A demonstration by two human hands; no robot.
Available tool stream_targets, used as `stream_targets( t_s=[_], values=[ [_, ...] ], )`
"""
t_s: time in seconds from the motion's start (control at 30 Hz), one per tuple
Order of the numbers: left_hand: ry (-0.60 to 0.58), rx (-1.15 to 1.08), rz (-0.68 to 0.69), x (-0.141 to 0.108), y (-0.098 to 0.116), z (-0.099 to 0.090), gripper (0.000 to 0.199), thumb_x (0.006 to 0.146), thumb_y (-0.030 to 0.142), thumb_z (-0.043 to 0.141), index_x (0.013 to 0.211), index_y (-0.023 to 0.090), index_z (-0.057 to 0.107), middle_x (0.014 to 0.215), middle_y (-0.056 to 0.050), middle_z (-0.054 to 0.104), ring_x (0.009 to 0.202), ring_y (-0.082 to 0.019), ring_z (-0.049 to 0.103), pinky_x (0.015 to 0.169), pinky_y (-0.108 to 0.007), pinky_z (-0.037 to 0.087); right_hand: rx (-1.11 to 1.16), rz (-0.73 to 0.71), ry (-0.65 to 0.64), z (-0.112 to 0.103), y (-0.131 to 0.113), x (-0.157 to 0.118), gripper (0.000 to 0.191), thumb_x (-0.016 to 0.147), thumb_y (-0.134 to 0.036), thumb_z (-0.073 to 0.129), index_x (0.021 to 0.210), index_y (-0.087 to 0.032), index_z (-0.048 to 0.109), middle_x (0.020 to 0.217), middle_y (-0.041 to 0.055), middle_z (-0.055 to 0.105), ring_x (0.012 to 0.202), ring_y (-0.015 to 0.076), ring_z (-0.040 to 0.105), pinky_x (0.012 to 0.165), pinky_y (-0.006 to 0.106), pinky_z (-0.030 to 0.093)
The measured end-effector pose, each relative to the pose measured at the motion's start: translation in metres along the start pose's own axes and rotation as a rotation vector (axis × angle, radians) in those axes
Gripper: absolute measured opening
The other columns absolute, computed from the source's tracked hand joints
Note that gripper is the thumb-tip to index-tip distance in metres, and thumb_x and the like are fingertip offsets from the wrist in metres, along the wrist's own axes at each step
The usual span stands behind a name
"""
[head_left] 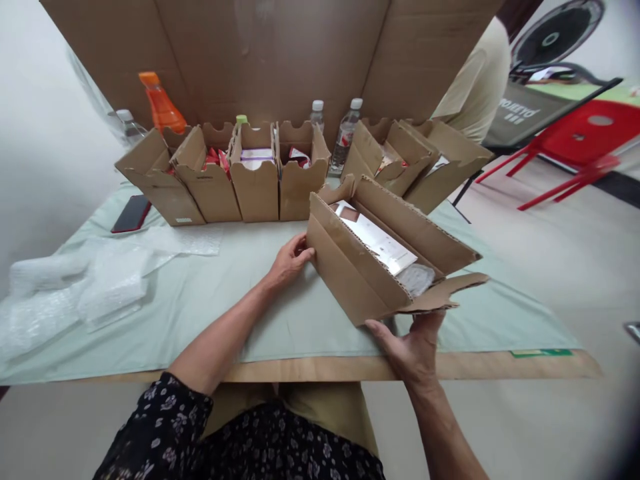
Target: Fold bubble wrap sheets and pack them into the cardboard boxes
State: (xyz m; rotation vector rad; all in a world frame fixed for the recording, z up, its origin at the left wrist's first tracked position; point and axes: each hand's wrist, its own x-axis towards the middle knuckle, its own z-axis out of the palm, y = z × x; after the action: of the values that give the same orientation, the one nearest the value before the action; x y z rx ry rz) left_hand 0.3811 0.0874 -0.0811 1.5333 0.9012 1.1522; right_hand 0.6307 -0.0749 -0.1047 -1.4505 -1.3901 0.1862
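In the head view, a cardboard box (pixel 343 267) is over the counter (pixel 310 369), right of centre towards the front edge. The left hand (pixel 291 260), loosely curled, touches its left end; the right hand (pixel 417 351), thumb spread wide, grips the near corner from below, apparently to steady it. Upright open boxes (pixel 258 190) line the back edge, limiting room; bubble wrap (pixel 110 277) lies towards the left front corner.
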Motion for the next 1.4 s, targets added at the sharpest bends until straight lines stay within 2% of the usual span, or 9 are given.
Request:
stream_targets(
  t_s=[0.13, 0.3, 0.4, 0.6, 0.83, 0.97, 1.1, 1.27, 1.4],
  values=[
    [0.087, 0.168, 0.012, -0.012, -0.017, 0.010, 0.073, 0.088, 0.037, 0.070, 0.153, 0.014, 0.046, 0.157, -0.024, 0.053, 0.144, -0.035, 0.053, 0.122, -0.053, 0.042, 0.016, -0.028, 0.019, 0.019, -0.009, 0.012, 0.120, 0.071, -0.058, 0.090, 0.163, -0.031, 0.018, 0.160, 0.0191, 0.040, 0.144, 0.0369, 0.050, 0.116, 0.064, 0.044],
    [0.010, 0.450, 0.069, -0.024, -0.019, 0.012, 0.075, 0.092, 0.037, 0.068, 0.160, 0.020, 0.040, 0.168, -0.019, 0.042, 0.157, -0.033, 0.039, 0.130, -0.054, 0.033, 0.001, -0.074, 0.088, 0.036, -0.014, 0.031, 0.121, 0.075, -0.056, 0.087, 0.166, -0.032, 0.011, 0.163, 0.0199, 0.034, 0.147, 0.0377, 0.046, 0.110, 0.064, 0.050],
    [-0.016, 0.493, 0.028, -0.025, -0.018, 0.012, 0.071, 0.092, 0.034, 0.067, 0.158, 0.022, 0.044, 0.167, -0.017, 0.044, 0.155, -0.033, 0.043, 0.129, -0.056, 0.035, -0.003, -0.045, 0.078, 0.038, -0.009, 0.047, 0.123, 0.075, -0.056, 0.087, 0.166, -0.034, 0.007, 0.163, 0.0190, 0.034, 0.148, 0.0371, 0.045, 0.110, 0.064, 0.050],
    [-0.032, 0.545, 0.012, -0.024, -0.016, 0.014, 0.062, 0.088, 0.026, 0.066, 0.149, 0.016, 0.056, 0.162, -0.020, 0.050, 0.152, -0.034, 0.048, 0.128, -0.055, 0.036, 0.006, -0.046, 0.065, 0.047, 0.004, 0.073, 0.124, 0.074, -0.053, 0.087, 0.166, -0.034, 0.006, 0.163, 0.0192, 0.034, 0.146, 0.0358, 0.047, 0.111, 0.062, 0.049],
    [-0.020, 0.555, 0.033, -0.024, -0.017, 0.015, 0.050, 0.087, 0.021, 0.066, 0.137, 0.018, 0.066, 0.156, -0.018, 0.058, 0.147, -0.034, 0.053, 0.126, -0.054, 0.040, 0.000, 0.003, 0.169, 0.065, 0.004, 0.079, 0.124, 0.072, -0.054, 0.087, 0.165, -0.031, 0.008, 0.155, 0.0175, 0.038, 0.142, 0.0337, 0.050, 0.110, 0.057, 0.051],
    [-0.019, 0.591, 0.041, -0.023, -0.016, 0.016, 0.047, 0.085, 0.018, 0.067, 0.132, 0.014, 0.069, 0.152, -0.020, 0.060, 0.145, -0.036, 0.054, 0.124, -0.055, 0.042, -0.033, -0.025, 0.165, 0.076, -0.001, 0.082, 0.124, 0.074, -0.057, 0.085, 0.165, -0.028, 0.007, 0.155, 0.0197, 0.038, 0.138, 0.0334, 0.052, 0.108, 0.055, 0.052],
    [-0.011, 0.616, 0.047, -0.024, -0.015, 0.016, 0.044, 0.084, 0.017, 0.067, 0.128, 0.016, 0.071, 0.149, -0.018, 0.063, 0.143, -0.034, 0.057, 0.123, -0.052, 0.044, -0.079, -0.068, 0.171, 0.097, 0.002, 0.099, 0.127, 0.075, -0.062, 0.082, 0.167, -0.024, 0.002, 0.156, 0.0221, 0.037, 0.142, 0.0332, 0.049, 0.110, 0.054, 0.051],
    [-0.011, 0.624, 0.050, -0.024, -0.014, 0.016, 0.042, 0.085, 0.016, 0.066, 0.127, 0.015, 0.072, 0.149, -0.018, 0.063, 0.142, -0.034, 0.058, 0.122, -0.052, 0.045, -0.267, -0.016, 0.164, 0.105, 0.004, 0.123, 0.131, 0.073, -0.073, 0.077, 0.168, -0.015, 0.008, 0.162, 0.0273, 0.033, 0.145, 0.0386, 0.046, 0.120, 0.062, 0.040],
    [-0.006, 0.629, 0.047, -0.024, -0.014, 0.017, 0.041, 0.084, 0.015, 0.065, 0.124, 0.016, 0.074, 0.148, -0.018, 0.064, 0.140, -0.033, 0.059, 0.122, -0.051, 0.046, -0.423, -0.085, 0.094, 0.089, -0.005, 0.106, 0.107, 0.085, -0.074, 0.065, 0.166, -0.020, 0.023, 0.165, 0.0258, 0.033, 0.156, 0.0439, 0.032, 0.117, 0.071, 0.036]
  ],
)
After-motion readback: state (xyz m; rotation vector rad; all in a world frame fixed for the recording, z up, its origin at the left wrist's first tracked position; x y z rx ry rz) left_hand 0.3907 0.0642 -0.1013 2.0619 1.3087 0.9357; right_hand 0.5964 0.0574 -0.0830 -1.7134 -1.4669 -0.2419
